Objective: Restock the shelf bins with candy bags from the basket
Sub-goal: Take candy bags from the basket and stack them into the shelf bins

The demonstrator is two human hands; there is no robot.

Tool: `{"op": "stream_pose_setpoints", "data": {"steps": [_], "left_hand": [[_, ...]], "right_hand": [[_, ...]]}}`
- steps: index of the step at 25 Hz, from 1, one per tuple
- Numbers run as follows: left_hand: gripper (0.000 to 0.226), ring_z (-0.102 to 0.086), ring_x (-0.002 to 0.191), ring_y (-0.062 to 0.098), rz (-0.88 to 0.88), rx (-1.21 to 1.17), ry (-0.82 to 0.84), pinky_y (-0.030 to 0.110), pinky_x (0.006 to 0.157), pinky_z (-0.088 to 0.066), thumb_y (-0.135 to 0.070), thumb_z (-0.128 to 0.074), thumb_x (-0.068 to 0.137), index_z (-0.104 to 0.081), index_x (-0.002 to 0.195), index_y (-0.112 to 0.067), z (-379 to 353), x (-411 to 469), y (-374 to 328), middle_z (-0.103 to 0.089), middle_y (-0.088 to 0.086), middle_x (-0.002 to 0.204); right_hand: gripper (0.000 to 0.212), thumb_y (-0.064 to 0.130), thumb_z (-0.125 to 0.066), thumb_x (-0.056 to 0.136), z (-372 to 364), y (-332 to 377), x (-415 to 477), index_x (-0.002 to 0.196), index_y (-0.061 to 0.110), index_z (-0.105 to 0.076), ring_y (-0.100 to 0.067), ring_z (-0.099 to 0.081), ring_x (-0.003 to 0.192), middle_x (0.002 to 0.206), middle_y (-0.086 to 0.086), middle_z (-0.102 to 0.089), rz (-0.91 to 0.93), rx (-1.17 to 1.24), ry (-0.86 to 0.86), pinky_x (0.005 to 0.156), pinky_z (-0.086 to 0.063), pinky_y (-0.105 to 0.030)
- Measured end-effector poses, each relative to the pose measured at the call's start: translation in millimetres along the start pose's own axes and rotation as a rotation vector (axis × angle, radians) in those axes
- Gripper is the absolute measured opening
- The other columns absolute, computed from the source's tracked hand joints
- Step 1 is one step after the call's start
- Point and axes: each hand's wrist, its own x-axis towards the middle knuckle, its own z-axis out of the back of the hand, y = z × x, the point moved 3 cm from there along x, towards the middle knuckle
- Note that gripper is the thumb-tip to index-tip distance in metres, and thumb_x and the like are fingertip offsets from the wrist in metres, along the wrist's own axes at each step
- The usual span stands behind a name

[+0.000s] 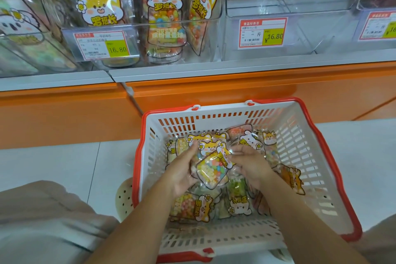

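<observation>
Two hands, I see, grip one candy bag (211, 170) in the basket (321, 141): left hand (182, 170) at nine o'clock, right hand (251, 165) at three.

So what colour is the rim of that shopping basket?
Red. The shopping basket's rim runs red above white slatted walls, seen best in the head view.

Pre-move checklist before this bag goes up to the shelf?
1. Grip by left hand on colourful candy bag: ok.
2. Grip by right hand: cannot tell, it touches the bag's edge.
3. Bag clear of basket: not ok, inside it.
4. Room in matching-candy bin: cannot tell.
5. Neighbouring bin empty: ok.
</observation>
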Motion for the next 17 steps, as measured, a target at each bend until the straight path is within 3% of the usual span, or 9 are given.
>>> {"op": "stream_pose_setpoints", "data": {"steps": [3, 5, 9, 12, 13, 15, 17], "left_hand": [[0.054, -0.07, 0.101, 0.025, 0.033, -0.003, -0.004, 0.037, 0.077, -0.058, -0.028, -0.068, 0.087, -0.05, 0.137, -0.016, 4, -2, 3, -0.072, 0.007, 0.113], [0.069, -0.069, 0.104, 0.026, 0.033, 0.01, -0.028, 0.042, 0.084, -0.057, -0.023, -0.071, 0.085, -0.038, 0.146, -0.019, 6, -2, 5, -0.07, 0.007, 0.118], [0.083, -0.057, 0.119, 0.022, -0.022, 0.122, -0.1, 0.042, 0.089, -0.05, -0.032, -0.072, 0.084, -0.025, 0.153, -0.025, 7, -1, 4, -0.05, 0.003, 0.143], [0.082, -0.045, 0.126, 0.017, -0.048, 0.136, -0.158, 0.038, 0.083, -0.048, -0.041, -0.07, 0.083, -0.029, 0.151, -0.019, 13, 0, 1, -0.05, 0.002, 0.141], [0.081, -0.042, 0.131, 0.018, -0.04, 0.137, -0.159, 0.038, 0.084, -0.045, -0.043, -0.068, 0.084, -0.03, 0.151, -0.018, 16, 1, 1, -0.052, -0.001, 0.138], [0.09, -0.037, 0.138, 0.021, -0.03, 0.141, -0.112, 0.045, 0.101, -0.04, -0.041, -0.074, 0.081, -0.025, 0.153, -0.019, 20, 2, 2, -0.049, -0.003, 0.142], [0.117, -0.051, 0.129, 0.024, -0.024, 0.158, -0.044, 0.051, 0.108, -0.036, -0.034, -0.091, 0.06, -0.022, 0.153, -0.022, 25, 4, 8, -0.051, 0.0, 0.143]], "right_hand": [[0.016, -0.002, -0.058, 0.091, -3, -1, -2, 0.09, 0.014, -0.056, -0.02, -0.053, 0.08, 0.103, -0.011, -0.052, -0.005, 0.066, 0.055, 0.057, -0.047, -0.029], [0.015, 0.0, -0.059, 0.092, -3, 3, -6, 0.091, 0.015, -0.059, -0.016, -0.05, 0.067, 0.098, -0.009, -0.053, 0.002, 0.074, 0.089, 0.053, -0.049, -0.027], [0.012, 0.01, -0.059, 0.094, 11, 25, -11, 0.1, 0.014, -0.068, -0.011, -0.059, 0.073, 0.098, -0.003, -0.06, 0.154, -0.204, -0.077, 0.065, -0.06, -0.039], [0.015, 0.013, -0.058, 0.096, 14, 39, -15, 0.095, 0.022, -0.07, -0.011, -0.06, 0.059, 0.094, 0.003, -0.061, 0.239, -0.266, -0.075, 0.051, -0.056, -0.029], [0.016, 0.013, -0.058, 0.096, 10, 41, -15, 0.095, 0.023, -0.07, -0.013, -0.062, 0.064, 0.095, 0.006, -0.061, 0.244, -0.303, -0.041, 0.053, -0.056, -0.029], [0.017, 0.011, -0.057, 0.095, -5, 37, -12, 0.099, 0.02, -0.071, -0.015, -0.062, 0.087, 0.102, 0.011, -0.062, 0.299, -0.415, -0.006, 0.072, -0.055, -0.033], [0.015, 0.014, -0.058, 0.095, -24, 31, -8, 0.104, 0.018, -0.069, -0.013, -0.058, 0.098, 0.102, 0.011, -0.06, 0.344, -0.48, -0.028, 0.083, -0.051, -0.034]]}}
